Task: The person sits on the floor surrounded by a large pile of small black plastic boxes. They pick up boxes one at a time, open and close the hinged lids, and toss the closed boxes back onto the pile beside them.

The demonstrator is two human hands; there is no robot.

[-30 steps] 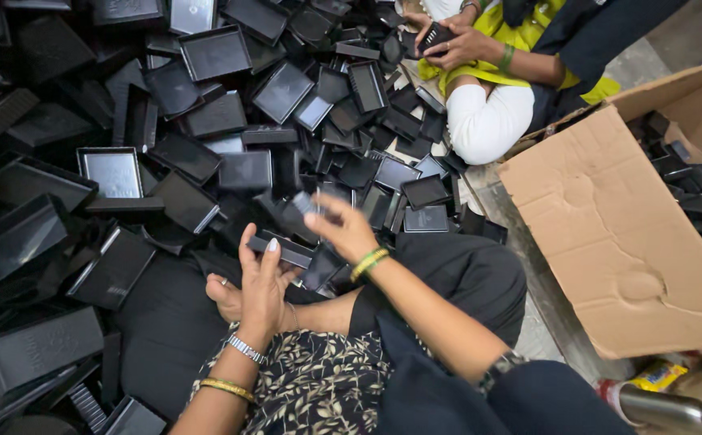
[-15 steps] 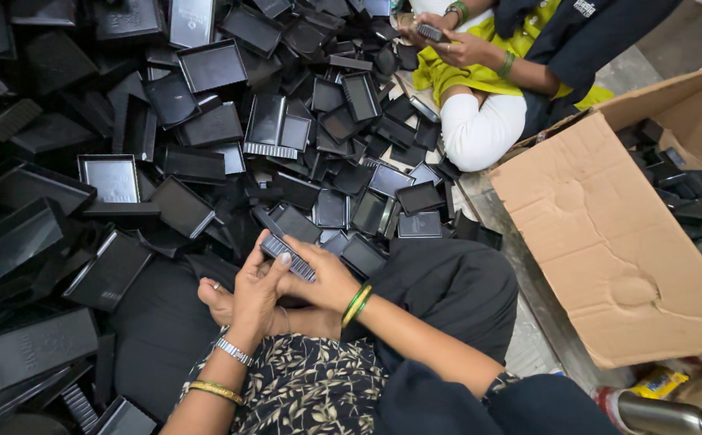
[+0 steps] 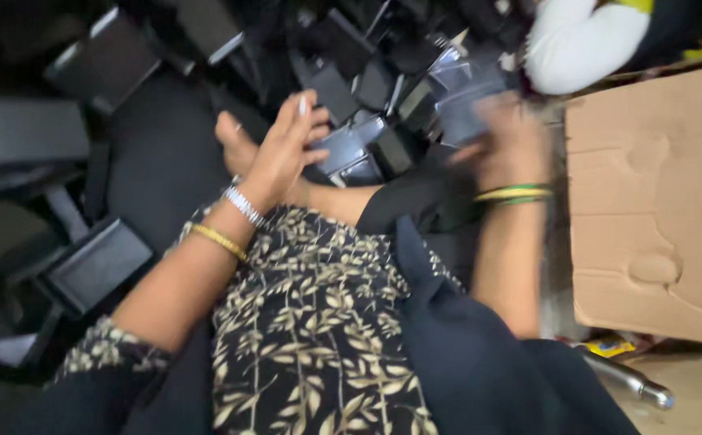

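Dark flooring buried under a heap of black trays fills most of the blurred view from the head camera, and the person sits among them with a leaf-patterned garment across the lap nearest the lens. From that lap the left forearm, with a gold bangle and a silver bracelet, runs up and to the right to the left hand. Its fingers are spread and slack rather than clenched, and they rest against the near-left edge of a small dark tray without closing round it. That tray lies just right of the left hand and just past a bare foot, tilted with its glossy face up. Its long axis seems to run from lower left to upper right, though blur makes this uncertain. The right hand, with green and yellow bangles at the wrist, is smeared by motion near a second dark piece; I cannot tell whether it grips anything. Of the two, the left hand is nearer the small dark tray. To the right stands an open cardboard box, with a metal bottle on the floor by its near corner. Farther off, at the top right, another person's white-clad knee shows.
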